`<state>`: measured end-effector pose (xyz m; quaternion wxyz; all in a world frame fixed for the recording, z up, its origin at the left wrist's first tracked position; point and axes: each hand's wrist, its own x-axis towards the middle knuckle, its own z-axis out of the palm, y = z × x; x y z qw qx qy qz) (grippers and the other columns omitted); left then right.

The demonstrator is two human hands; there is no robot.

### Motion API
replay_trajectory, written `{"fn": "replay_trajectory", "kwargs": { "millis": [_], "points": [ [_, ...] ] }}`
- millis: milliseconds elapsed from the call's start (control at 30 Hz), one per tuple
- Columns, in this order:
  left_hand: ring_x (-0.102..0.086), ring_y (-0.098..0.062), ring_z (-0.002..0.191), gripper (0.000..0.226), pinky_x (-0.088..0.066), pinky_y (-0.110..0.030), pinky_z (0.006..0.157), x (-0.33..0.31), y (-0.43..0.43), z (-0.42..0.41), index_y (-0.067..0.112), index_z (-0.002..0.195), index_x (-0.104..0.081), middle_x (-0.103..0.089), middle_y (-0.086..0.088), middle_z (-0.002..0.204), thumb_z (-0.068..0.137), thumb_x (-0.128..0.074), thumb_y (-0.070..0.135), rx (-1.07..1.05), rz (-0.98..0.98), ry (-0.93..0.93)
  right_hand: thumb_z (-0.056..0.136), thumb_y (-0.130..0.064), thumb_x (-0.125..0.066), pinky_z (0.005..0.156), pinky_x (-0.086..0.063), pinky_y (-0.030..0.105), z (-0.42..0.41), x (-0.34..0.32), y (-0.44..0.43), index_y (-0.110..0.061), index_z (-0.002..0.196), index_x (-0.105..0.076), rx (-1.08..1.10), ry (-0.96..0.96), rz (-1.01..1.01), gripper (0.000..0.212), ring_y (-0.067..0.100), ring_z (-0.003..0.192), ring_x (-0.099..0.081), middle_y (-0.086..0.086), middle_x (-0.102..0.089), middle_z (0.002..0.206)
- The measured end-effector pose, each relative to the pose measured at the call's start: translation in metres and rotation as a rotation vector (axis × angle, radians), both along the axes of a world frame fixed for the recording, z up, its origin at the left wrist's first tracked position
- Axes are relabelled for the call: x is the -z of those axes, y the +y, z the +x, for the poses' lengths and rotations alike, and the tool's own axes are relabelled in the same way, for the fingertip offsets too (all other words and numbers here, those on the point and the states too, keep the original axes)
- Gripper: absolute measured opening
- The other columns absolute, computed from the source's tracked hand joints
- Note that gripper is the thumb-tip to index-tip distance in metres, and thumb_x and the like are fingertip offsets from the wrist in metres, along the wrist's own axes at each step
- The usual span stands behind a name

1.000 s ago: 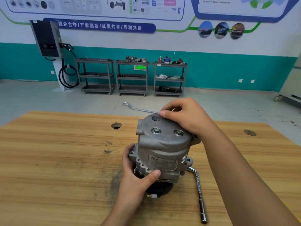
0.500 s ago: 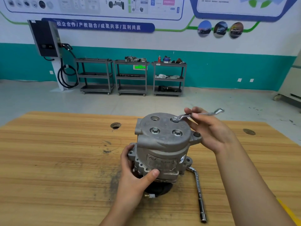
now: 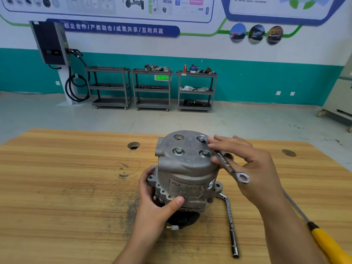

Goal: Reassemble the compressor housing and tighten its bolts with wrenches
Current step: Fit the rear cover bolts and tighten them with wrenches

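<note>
Compressor housing: stands upright on the wooden table, cover end up, near the middle of the bench and directly in front of me.

Left hand: grips the lower flange on the near-left side, thumb curled across the front and fingers wrapped behind. It serves as the brace.

Right hand: fingers straight and spread, not curled. The index fingertip lies on the ring wrench just beside its seated end, and the thumb rests against the shank. The hand presses the tool and does not clench it.

Wrench position: one ring sits over the far-right bolt. The long axis runs from that bolt toward me and to my right, passing off the cover's rim, so the free ring hangs clear of the housing in front of my palm.

Governing relation: the bolt lies up and to the left of my right palm, and the right hand is the only one near the shank. Any swing pivots about that bolt.

Other fasteners: two more bolts show on the cover, plus one open port. How tight any of them is cannot be told.

Judgement: tightening is mid-course — with so loose a hold the ring could lift off the head.

Also on the table: an L-shaped socket wrench at the housing's right foot, and a yellow-handled screwdriver at the right edge
</note>
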<state>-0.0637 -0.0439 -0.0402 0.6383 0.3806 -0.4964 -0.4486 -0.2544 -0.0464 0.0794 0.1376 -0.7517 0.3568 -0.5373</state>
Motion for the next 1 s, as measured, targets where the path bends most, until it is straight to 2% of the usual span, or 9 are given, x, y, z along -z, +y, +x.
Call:
{"fn": "replay_trajectory", "kwargs": {
  "millis": [100, 267, 367, 467, 567, 667, 767, 867, 1000],
  "points": [
    [-0.066, -0.014, 0.102, 0.092, -0.052, -0.020, 0.075, -0.001, 0.000, 0.001, 0.056, 0.118, -0.041, -0.067, 0.005, 0.111, 0.040, -0.089, 0.046, 0.006, 0.003, 0.011, 0.074, -0.011, -0.074, 0.103, -0.039, 0.027, 0.007, -0.018, -0.004, -0.022, 0.098, -0.072, 0.019, 0.182, -0.028, 0.026, 0.000, 0.107, -0.058, -0.017, -0.067, 0.102],
    [-0.065, -0.008, 0.102, 0.090, -0.052, -0.017, 0.073, -0.003, 0.000, 0.000, 0.060, 0.114, -0.042, -0.067, 0.011, 0.112, 0.038, -0.090, 0.047, 0.019, 0.005, 0.021, 0.077, -0.015, -0.074, 0.078, -0.043, 0.023, 0.026, -0.044, -0.020, -0.014, 0.092, -0.077, -0.034, 0.464, -0.016, 0.016, 0.015, 0.087, -0.058, 0.001, -0.068, 0.085],
    [-0.065, -0.006, 0.100, 0.081, -0.051, -0.016, 0.073, -0.004, -0.001, 0.000, 0.060, 0.109, -0.045, -0.067, 0.012, 0.112, 0.044, -0.086, 0.034, 0.026, -0.008, 0.031, 0.078, -0.017, -0.073, 0.074, -0.041, 0.026, 0.039, -0.052, -0.032, -0.015, 0.091, -0.077, -0.043, 0.479, 0.060, 0.014, 0.016, 0.083, -0.054, 0.000, -0.060, 0.077],
    [-0.066, -0.011, 0.101, 0.078, -0.052, -0.020, 0.074, -0.004, -0.002, 0.000, 0.054, 0.109, -0.047, -0.067, 0.005, 0.114, 0.045, -0.085, 0.030, 0.029, -0.010, 0.042, 0.079, -0.024, -0.073, 0.081, -0.042, 0.032, 0.045, -0.058, -0.044, -0.020, 0.098, -0.075, -0.032, 0.470, 0.163, 0.019, 0.012, 0.084, -0.053, -0.006, -0.058, 0.078],
    [-0.067, -0.015, 0.098, 0.078, -0.053, -0.022, 0.072, -0.004, -0.002, 0.001, 0.049, 0.111, -0.047, -0.068, 0.002, 0.111, 0.045, -0.087, 0.032, 0.017, 0.000, 0.049, 0.081, -0.034, -0.069, 0.094, -0.036, 0.038, 0.046, -0.061, -0.052, -0.029, 0.103, -0.072, 0.008, 0.537, 0.212, 0.023, 0.006, 0.090, -0.047, -0.021, -0.052, 0.074],
    [-0.067, -0.017, 0.101, 0.084, -0.054, -0.027, 0.073, -0.005, -0.004, 0.002, 0.047, 0.113, -0.046, -0.068, 0.000, 0.112, 0.041, -0.090, 0.043, 0.002, 0.024, 0.045, 0.086, -0.030, -0.065, 0.094, -0.036, 0.040, 0.048, -0.063, -0.056, -0.026, 0.096, -0.074, -0.005, 0.577, 0.226, 0.014, 0.005, 0.087, -0.045, -0.022, -0.050, 0.071],
    [-0.066, -0.019, 0.102, 0.089, -0.053, -0.034, 0.077, -0.003, -0.004, 0.002, 0.045, 0.114, -0.045, -0.067, 0.001, 0.112, 0.038, -0.090, 0.052, -0.015, 0.045, 0.038, 0.088, -0.029, -0.061, 0.082, -0.035, 0.030, 0.054, -0.063, -0.058, -0.018, 0.092, -0.072, 0.013, 0.638, 0.169, 0.016, 0.010, 0.084, -0.046, -0.015, -0.048, 0.074],
    [-0.066, -0.019, 0.102, 0.088, -0.053, -0.034, 0.077, -0.002, -0.004, 0.003, 0.044, 0.113, -0.044, -0.068, 0.001, 0.111, 0.038, -0.090, 0.052, -0.036, 0.053, 0.034, 0.090, -0.031, -0.059, 0.063, -0.024, 0.025, 0.064, -0.059, -0.059, -0.013, 0.093, -0.069, 0.053, 0.669, 0.122, 0.020, 0.012, 0.080, -0.041, -0.012, -0.042, 0.076],
    [-0.066, -0.016, 0.101, 0.081, -0.053, -0.026, 0.073, 0.001, -0.003, 0.003, 0.044, 0.109, -0.045, -0.067, 0.000, 0.111, 0.041, -0.089, 0.045, -0.058, 0.038, 0.030, 0.089, -0.033, -0.060, 0.062, -0.021, 0.025, 0.070, -0.055, -0.060, -0.011, 0.090, -0.067, 0.103, 0.652, 0.120, 0.023, 0.012, 0.079, -0.039, -0.012, -0.038, 0.074]
  ]
}}
